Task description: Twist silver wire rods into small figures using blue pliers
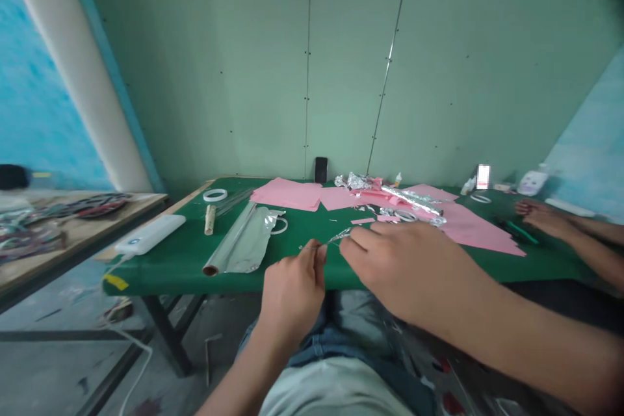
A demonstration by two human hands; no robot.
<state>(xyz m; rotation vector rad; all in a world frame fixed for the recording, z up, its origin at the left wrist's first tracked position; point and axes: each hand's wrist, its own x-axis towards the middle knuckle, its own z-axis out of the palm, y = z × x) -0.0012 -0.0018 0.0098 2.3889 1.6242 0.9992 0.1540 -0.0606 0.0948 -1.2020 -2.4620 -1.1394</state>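
Observation:
Between my two hands stretches a thin, twisted strip of silvery foil (337, 236), held above the front part of the green table. My left hand (293, 283) pinches one end between thumb and fingers. At the other end, my right hand (390, 260) has its fingers closed on the strip, and the back of the hand hides part of the grip. Just beyond the right hand lie small foil scraps and cut pink pieces. To the left of my left hand rests a partly unrolled foil roll (234, 244) with a cardboard core.
Pink paper sheets (287, 194) and crumpled foil (358, 181) cover the table's back. A tape roll (215, 195), a white power strip (151, 234) and a black phone (320, 169) are also there. At the right, another person's hands (541, 216) rest over the table (170, 276).

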